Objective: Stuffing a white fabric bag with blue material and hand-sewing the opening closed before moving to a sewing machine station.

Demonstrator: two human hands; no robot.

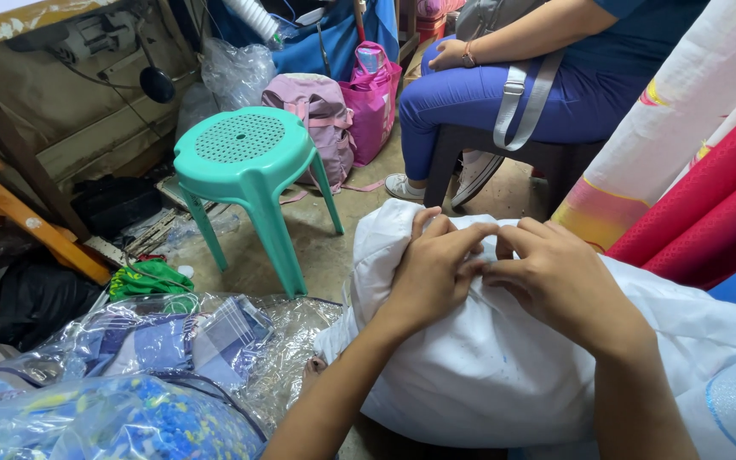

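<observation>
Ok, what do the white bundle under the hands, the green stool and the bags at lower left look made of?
White bundle: looks like soft woven cloth, matte, creased and bunched where the left hand and right hand pinch it. Green stool: moulded plastic, smooth with a slight sheen and a perforated seat. Clear bags: thin transparent plastic film, glossy and crinkled, with patterned blue fabric showing through.

Seated person (547, 77) cut off above the chest; both hands' fingertips (470, 260) buried in white cloth (487, 366), grip unclear.
</observation>
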